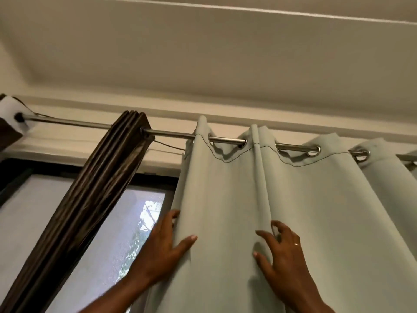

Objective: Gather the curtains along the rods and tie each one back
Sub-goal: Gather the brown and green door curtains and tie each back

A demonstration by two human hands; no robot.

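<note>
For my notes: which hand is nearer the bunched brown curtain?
Left. The left hand grips the pale curtain, right of the brown curtain; the right hand touches folds further right.

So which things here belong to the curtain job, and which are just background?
In the job:
pale green curtain, spread along the rod
brown curtain, bunched together
left hand, gripping the green curtain's edge
right hand, fingers spread on its fabric

Just there:
window
ceiling
</note>
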